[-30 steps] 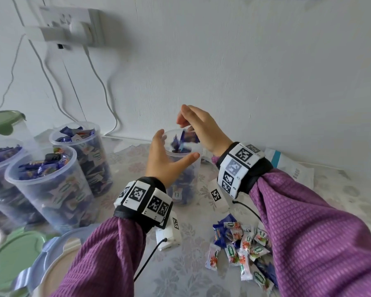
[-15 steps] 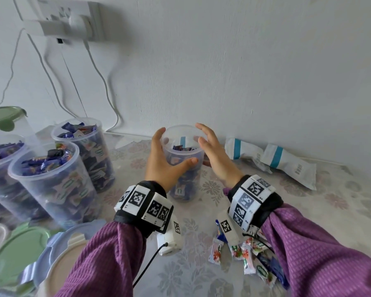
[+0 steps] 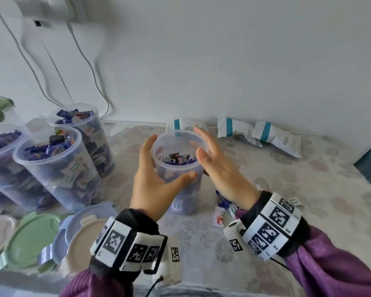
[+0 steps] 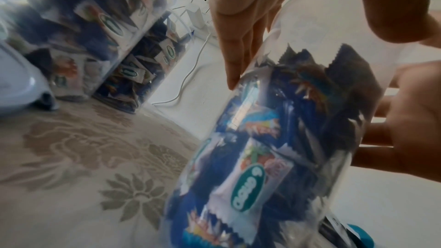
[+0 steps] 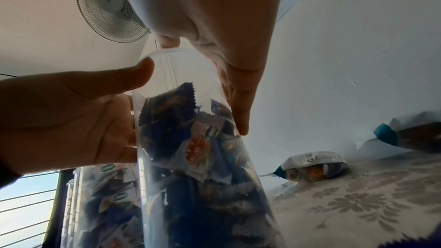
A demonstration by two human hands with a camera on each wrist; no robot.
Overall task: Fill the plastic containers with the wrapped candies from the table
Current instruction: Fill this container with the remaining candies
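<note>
Currently: left hand (image 3: 152, 185) gripped the cup (image 3: 181, 168) near the desk's (image 3: 308, 200) back edge, thumb across the near side, fingers (image 3: 145, 151) curled round the left wall. Right hand (image 3: 221, 174) lay flat against the cup's right side, fingers (image 3: 204, 136) straight and spread, holding nothing. Cup stood upright, roughly two-thirds full of candies (image 3: 179, 158), mostly blue wrappers, some white. Loose candies (image 3: 222, 213) lay on the desk just beside the cup, under the right wrist. Three fuller tubs (image 3: 58, 168) stood along the left edge, well apart from the cup; lids (image 3: 30, 236) sat at the near-left corner. White bags (image 3: 274, 139) with teal stripes lay along the back edge against the wall.
</note>
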